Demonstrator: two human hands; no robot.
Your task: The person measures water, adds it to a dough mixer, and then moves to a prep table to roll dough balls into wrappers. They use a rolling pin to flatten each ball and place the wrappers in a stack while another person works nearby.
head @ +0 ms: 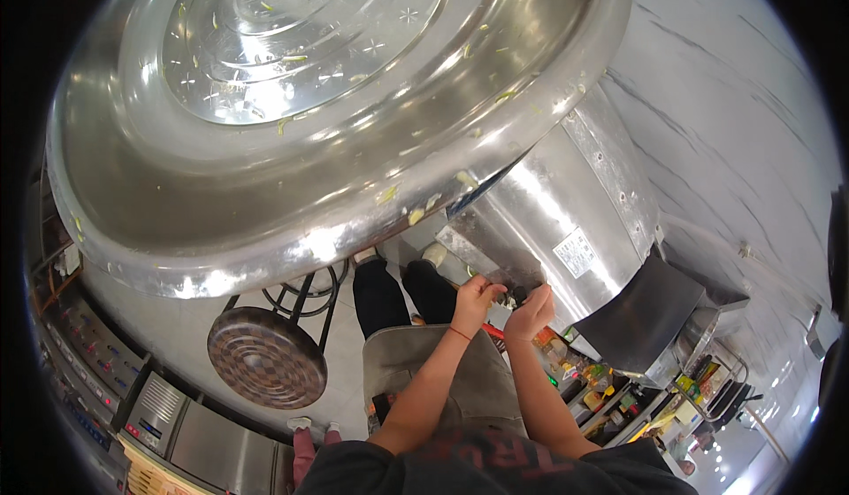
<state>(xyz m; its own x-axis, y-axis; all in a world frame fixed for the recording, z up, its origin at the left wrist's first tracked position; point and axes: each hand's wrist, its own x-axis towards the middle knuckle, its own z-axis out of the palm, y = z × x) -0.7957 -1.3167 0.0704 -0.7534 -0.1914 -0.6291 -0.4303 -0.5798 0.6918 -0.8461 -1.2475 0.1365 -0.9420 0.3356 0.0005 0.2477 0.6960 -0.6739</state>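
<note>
My left hand is raised in front of my apron, its thumb and forefinger brought together. My right hand is close beside it, fingers curled around a small dark object. That object sits between the two hands and is too small to identify. Whether my left fingertips also grip it cannot be made out. Just beyond the hands is a curved stainless steel housing with a printed label. A large round stainless steel basin, dotted with green and pale food scraps, fills the upper left.
A stool with a checkered round seat stands left of my legs. Kitchen equipment with a steel top lines the lower left. On the right are a dark panel, shelves of bottles and packets, and a marbled wall. Another person's legs show below.
</note>
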